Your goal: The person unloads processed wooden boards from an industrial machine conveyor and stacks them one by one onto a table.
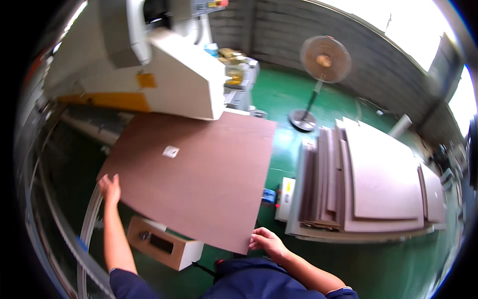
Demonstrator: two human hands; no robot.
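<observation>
A large flat brown panel [199, 169] lies level in front of me, a small white label [171, 151] on its upper face. Its far edge runs under the white machine body [186, 74]. My left hand [110, 189] is at the panel's left edge, thumb and fingers on the board; the underside of that grip is hidden. At the near right corner, the bent fingers of my right hand [269, 241] hold the panel's edge.
Stacked brown panels [383, 174] stand on the right. Behind them is a pedestal fan [323, 60]. A wooden box with a cut-out [157, 244] sits below the panel's near edge, and a white box [285, 199] lies beside the stack. Metal rails [89, 224] curve along the left.
</observation>
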